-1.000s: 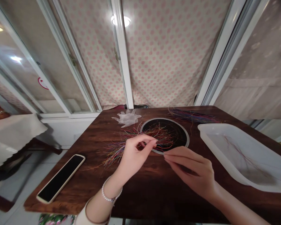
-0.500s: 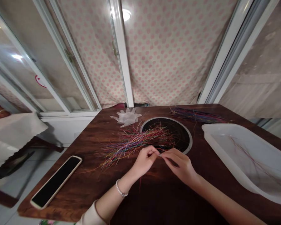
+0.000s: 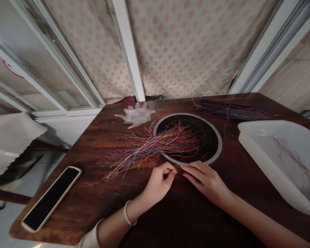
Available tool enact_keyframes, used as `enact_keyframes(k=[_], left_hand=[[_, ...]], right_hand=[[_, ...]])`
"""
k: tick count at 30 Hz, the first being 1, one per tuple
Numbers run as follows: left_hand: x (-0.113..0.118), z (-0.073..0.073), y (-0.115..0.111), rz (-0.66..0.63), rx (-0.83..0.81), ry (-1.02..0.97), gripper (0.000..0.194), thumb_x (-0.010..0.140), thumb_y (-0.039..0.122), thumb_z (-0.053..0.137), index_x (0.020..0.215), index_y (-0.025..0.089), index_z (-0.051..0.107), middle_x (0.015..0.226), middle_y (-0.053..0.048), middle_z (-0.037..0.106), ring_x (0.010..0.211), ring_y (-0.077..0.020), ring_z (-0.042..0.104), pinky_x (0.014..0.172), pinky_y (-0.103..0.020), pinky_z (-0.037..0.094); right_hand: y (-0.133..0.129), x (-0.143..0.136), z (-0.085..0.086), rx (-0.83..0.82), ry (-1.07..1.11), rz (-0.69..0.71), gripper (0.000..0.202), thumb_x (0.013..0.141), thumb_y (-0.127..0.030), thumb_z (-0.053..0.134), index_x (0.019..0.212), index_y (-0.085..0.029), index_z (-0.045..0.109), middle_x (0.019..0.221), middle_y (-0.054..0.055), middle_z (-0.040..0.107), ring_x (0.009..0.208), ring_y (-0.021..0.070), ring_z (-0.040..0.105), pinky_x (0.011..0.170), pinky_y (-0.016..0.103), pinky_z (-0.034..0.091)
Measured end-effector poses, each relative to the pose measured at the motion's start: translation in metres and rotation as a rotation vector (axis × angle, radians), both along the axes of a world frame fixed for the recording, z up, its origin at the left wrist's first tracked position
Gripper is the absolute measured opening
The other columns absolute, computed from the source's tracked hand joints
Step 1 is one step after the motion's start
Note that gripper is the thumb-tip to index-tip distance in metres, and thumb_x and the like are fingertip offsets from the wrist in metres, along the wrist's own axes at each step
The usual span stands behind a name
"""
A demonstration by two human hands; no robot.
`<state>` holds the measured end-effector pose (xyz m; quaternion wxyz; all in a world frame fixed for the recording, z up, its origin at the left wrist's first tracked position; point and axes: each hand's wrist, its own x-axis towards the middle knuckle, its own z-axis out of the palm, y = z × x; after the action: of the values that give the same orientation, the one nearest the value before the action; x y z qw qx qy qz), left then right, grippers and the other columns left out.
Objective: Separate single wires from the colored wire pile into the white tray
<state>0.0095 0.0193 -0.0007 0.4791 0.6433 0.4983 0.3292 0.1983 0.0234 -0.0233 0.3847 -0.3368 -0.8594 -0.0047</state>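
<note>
My left hand [image 3: 160, 181], with a beaded bracelet on its wrist, is closed in a pinch with thumb against forefinger. A short end of thin wire [image 3: 177, 169] shows at its fingertips. Just to the right, my right hand [image 3: 208, 181] has its thumb apart from its fingers, and nothing shows between them. Its fingertips are close to the wire end; I cannot tell if they touch it. Beyond both hands lies a loose bundle of multicoloured thin wires [image 3: 150, 144], spread partly over a round black plate with a grey rim [image 3: 217, 148].
A phone [image 3: 51, 199] lies at the table's left edge. Crumpled clear plastic gloves [image 3: 136, 115] lie at the back. Another bundle of dark wires [image 3: 229, 110] is at the back right. A white plastic tub [image 3: 258, 162] with a few wires stands right on the wooden table [image 3: 93, 213].
My fingertips, meeting at a small pale piece before, have drawn a little apart. My right thumb and fingers have opened. The view has tilted down and closer to the table.
</note>
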Motion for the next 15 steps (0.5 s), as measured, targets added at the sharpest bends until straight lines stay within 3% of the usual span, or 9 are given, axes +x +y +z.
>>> enact_keyframes(k=[4,15], left_hand=[[0.002,0.000,-0.005,0.007,0.059,0.062,0.018,0.085,0.025,0.046,0.073,0.014,0.055,0.053,0.005,0.042,0.049,-0.0082,0.036,0.048,-0.020,0.026],[0.005,-0.004,-0.008,0.012,0.176,0.085,0.018,0.085,0.023,0.048,0.077,0.014,0.062,0.048,0.006,0.043,0.042,-0.0069,0.036,0.045,-0.019,0.027]], right_hand=[[-0.009,-0.002,-0.001,-0.053,0.007,0.030,0.029,0.087,-0.018,0.058,0.116,-0.013,0.058,0.093,0.010,0.066,0.083,0.0192,0.062,0.072,0.033,0.054],[-0.013,-0.005,0.001,-0.059,0.040,0.052,0.033,0.084,-0.015,0.061,0.117,-0.014,0.059,0.087,0.008,0.068,0.077,0.0183,0.063,0.069,0.033,0.055]])
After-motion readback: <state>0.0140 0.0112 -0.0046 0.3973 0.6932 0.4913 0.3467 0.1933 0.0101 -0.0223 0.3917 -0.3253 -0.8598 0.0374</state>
